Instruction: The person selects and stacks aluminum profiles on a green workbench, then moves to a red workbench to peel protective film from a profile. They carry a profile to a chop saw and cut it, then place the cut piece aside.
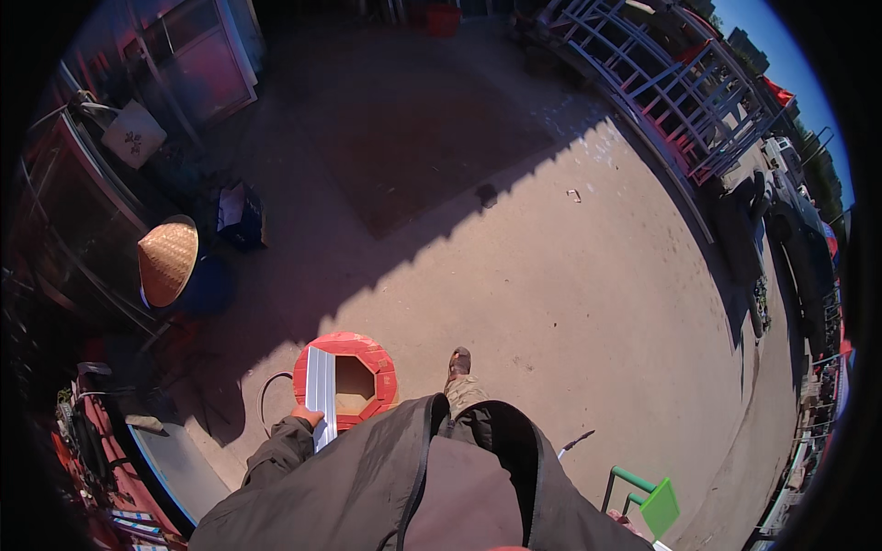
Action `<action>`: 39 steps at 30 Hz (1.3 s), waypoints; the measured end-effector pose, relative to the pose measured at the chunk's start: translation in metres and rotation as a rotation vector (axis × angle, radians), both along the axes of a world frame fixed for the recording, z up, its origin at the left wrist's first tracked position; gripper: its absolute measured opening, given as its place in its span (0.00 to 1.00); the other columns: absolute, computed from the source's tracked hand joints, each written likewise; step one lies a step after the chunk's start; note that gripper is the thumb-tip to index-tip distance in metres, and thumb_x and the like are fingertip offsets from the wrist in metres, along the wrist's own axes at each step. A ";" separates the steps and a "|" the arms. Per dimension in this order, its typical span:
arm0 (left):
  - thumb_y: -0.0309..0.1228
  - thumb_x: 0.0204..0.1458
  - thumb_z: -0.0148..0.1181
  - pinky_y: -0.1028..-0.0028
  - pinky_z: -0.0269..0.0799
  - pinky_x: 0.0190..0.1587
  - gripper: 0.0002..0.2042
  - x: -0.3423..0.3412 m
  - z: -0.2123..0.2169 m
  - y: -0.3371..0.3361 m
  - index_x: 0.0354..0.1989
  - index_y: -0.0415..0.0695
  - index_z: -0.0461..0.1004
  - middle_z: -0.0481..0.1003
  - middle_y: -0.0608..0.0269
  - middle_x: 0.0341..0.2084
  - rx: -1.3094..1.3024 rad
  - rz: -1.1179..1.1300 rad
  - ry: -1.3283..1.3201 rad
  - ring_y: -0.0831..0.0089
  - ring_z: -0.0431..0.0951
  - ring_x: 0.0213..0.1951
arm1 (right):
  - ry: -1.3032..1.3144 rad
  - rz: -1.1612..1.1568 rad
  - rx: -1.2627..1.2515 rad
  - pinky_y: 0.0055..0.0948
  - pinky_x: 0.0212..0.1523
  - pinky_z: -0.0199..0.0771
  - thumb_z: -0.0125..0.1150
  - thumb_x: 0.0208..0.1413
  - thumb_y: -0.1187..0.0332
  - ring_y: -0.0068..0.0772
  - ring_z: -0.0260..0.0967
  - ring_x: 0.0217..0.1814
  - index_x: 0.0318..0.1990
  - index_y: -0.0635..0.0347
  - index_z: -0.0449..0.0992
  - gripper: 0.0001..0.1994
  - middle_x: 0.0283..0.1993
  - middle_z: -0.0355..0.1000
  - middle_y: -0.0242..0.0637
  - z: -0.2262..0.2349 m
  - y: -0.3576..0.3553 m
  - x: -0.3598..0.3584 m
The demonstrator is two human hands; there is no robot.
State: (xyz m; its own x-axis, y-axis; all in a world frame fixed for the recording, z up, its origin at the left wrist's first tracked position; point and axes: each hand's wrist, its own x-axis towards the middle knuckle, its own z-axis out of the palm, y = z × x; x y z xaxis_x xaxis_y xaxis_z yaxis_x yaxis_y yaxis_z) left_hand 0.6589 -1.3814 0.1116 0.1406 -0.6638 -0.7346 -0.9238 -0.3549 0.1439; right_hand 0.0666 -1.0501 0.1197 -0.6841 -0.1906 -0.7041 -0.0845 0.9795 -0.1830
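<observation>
Sunlit concrete ground is seen from the head view, with shade over the far left, a metal railing far right, a woven conical hat at left and a green stool near right. A pale metal strip is laid across a red octagonal stool just ahead of the person. The left hand is closed on the strip's near end. The right hand is not seen. Being gripped at one end only, the strip could tip or slide off the stool, and the stool could be knocked by the nearby shoe.
</observation>
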 end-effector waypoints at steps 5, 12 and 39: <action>0.50 0.40 0.66 0.60 0.76 0.49 0.29 -0.009 -0.030 -0.040 0.40 0.33 0.81 0.79 0.35 0.39 -0.013 0.204 0.045 0.47 0.81 0.46 | 0.111 0.176 -0.272 0.40 0.51 0.76 0.66 0.42 0.60 0.48 0.79 0.46 0.41 0.69 0.82 0.21 0.40 0.80 0.55 -0.004 -0.273 -0.112; 0.49 0.41 0.66 0.59 0.76 0.50 0.28 -0.062 -0.007 -0.277 0.40 0.32 0.80 0.79 0.35 0.38 0.053 0.275 -0.045 0.45 0.80 0.45 | 0.160 0.307 -0.666 0.37 0.50 0.77 0.65 0.50 0.64 0.42 0.79 0.46 0.45 0.72 0.80 0.19 0.42 0.80 0.51 0.050 -0.665 -0.169; 0.33 0.52 0.60 0.71 0.70 0.32 0.11 -0.133 0.389 -1.504 0.35 0.35 0.77 0.76 0.62 0.23 -0.958 0.414 0.692 0.76 0.71 0.26 | -0.196 0.865 -0.752 0.34 0.44 0.77 0.65 0.53 0.61 0.35 0.79 0.41 0.46 0.66 0.80 0.18 0.37 0.81 0.48 0.096 -1.882 -0.093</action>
State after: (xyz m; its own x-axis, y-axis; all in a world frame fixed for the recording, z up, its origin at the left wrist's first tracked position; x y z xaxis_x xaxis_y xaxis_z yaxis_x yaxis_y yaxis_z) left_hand 0.5260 -2.8854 0.5008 0.2436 -0.9698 0.0160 -0.3955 -0.0842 0.9146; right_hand -0.0260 -2.9319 0.2158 -0.0131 -0.9555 -0.2946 -0.5776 0.2477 -0.7779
